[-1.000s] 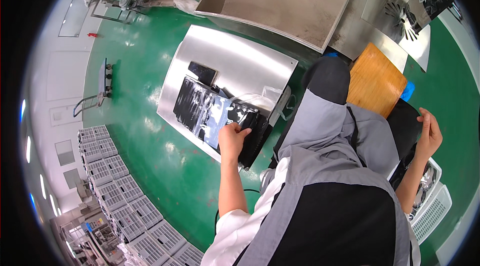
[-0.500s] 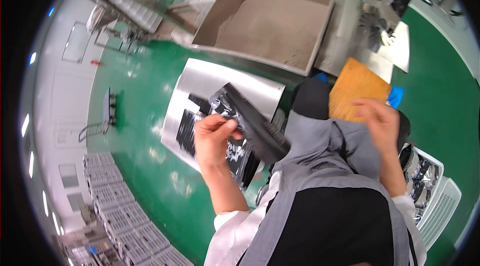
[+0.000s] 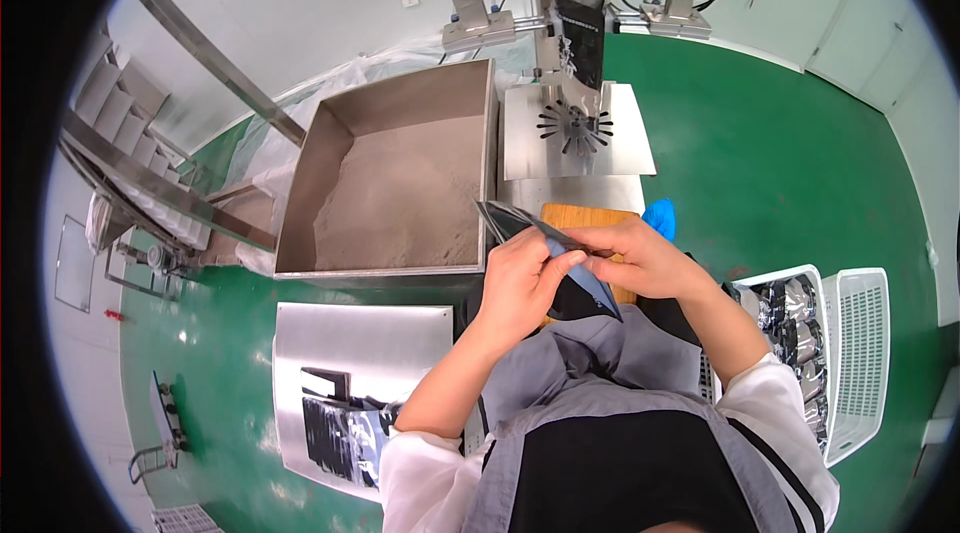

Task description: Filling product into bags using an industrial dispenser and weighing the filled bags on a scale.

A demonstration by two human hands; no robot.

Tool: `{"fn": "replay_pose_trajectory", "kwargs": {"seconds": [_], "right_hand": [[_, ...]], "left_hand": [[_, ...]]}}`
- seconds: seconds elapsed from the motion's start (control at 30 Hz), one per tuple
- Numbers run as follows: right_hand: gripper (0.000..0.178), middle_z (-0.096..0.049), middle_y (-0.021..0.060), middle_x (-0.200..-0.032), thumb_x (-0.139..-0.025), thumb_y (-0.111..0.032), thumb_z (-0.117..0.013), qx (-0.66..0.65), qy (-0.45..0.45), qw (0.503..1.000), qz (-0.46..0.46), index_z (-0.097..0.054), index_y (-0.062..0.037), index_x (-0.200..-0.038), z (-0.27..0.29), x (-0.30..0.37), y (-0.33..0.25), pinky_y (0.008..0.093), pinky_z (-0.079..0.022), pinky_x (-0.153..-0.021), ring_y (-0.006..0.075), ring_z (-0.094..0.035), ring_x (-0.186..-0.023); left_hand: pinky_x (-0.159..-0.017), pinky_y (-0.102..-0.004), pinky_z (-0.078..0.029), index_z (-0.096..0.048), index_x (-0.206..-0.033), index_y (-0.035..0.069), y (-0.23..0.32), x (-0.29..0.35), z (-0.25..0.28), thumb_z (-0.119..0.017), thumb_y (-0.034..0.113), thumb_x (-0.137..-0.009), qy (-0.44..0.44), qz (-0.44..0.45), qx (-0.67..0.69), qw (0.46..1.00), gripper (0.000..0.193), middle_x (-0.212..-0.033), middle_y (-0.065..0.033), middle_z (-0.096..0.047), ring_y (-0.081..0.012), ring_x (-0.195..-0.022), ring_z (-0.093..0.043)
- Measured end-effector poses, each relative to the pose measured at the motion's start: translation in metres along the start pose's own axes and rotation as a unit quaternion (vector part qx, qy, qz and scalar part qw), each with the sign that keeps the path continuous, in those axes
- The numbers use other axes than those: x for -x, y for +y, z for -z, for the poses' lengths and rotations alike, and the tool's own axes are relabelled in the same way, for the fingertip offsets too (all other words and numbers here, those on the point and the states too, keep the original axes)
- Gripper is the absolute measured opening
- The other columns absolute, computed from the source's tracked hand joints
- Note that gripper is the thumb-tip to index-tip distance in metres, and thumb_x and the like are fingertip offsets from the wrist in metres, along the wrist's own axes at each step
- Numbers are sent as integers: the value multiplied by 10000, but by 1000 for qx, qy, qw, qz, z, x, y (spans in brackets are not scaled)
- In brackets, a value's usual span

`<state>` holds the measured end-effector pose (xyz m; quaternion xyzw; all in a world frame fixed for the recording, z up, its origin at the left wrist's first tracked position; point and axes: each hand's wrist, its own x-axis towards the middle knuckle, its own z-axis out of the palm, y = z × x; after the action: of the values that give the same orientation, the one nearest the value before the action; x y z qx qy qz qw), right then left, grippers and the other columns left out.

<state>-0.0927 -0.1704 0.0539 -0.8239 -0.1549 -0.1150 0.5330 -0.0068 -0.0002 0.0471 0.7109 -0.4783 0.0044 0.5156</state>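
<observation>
The black bag (image 3: 588,293), held by the left hand (image 3: 525,283) alone half a second ago, is now pinched by the right hand (image 3: 640,258) too, over the wooden board (image 3: 573,217). Left of the board, a metal bin (image 3: 325,168) contains grey-brown powder (image 3: 405,193); rightward, a white basket (image 3: 785,274) holds shiny pouches (image 3: 803,343).

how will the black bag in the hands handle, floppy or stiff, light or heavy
The black bag probably flexes easily, since its thin edges look parted at one end. It is likely light, appearing flat between the left hand and right hand.
</observation>
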Motion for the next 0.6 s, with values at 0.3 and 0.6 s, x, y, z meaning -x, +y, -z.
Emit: {"fn": "replay_pose_trajectory", "kwargs": {"seconds": [0.3,0.6], "right_hand": [[120,-558,192,-623,-714,-64,-626,246,119,961,-37,-551,12,-768,-16,-27,57,389,-452,-517,362,-583,-573],[228,-591,140,-842,-694,-63,-611,506,229,823,119,-560,-29,-914,-5,-44,55,365,-510,-584,283,-612,-780]], "left_hand": [[-538,-453,-407,-461,-706,-25,-50,-33,-27,-544,47,-810,-14,15,-53,998,151,-631,-221,-515,-415,-615,-536],[-446,-326,-303,-382,-621,-9,-63,-44,-20,-573,25,-751,1,137,40,990,232,-499,-74,-343,-114,-489,-337]]}}
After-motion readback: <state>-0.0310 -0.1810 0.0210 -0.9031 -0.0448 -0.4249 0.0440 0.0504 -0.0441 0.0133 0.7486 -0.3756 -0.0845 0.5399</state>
